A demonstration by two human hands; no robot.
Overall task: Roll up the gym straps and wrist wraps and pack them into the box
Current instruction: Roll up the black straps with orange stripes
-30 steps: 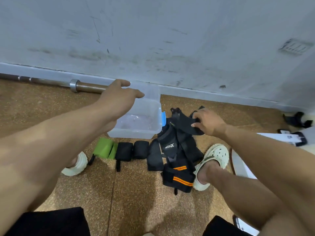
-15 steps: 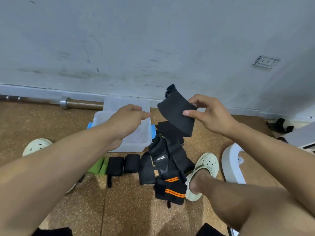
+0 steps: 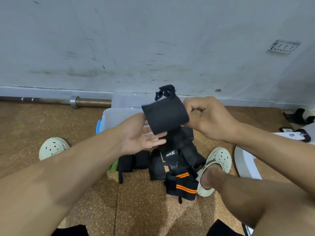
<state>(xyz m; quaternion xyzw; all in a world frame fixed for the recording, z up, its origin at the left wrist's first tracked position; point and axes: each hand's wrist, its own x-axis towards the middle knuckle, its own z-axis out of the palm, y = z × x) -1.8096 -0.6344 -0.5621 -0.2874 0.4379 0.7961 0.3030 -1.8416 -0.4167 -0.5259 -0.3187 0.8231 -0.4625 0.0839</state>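
- Barbell (image 3: 92, 102): lies along the wall on the floor, far left, behind the box.
- Box (image 3: 117, 116): clear plastic, open, on the floor near the wall; partly hidden by the left hand and the held wrap.
- Left hand (image 3: 141, 138): palm up, fingers straight and relaxed, just under the lower edge of the wrap; it grips nothing.
- Rolls (image 3: 133, 161): two black rolls and a green one, side by side on the floor before the box.
- Wrap (image 3: 165, 115): black, soft cloth, held in the air over the pile; a thumb loop (image 3: 166, 92) stands at its top end. It looks light and limp, so it should roll best from one short end, kept taut.
- Pile (image 3: 177, 164): black straps and an orange-striped wrap (image 3: 182, 184), loose on the floor between the feet.
- Right hand (image 3: 209, 120): pinches the wrap's right edge between thumb and fingers.
- Way to the box: the left forearm crosses its front; otherwise the opening looks free.
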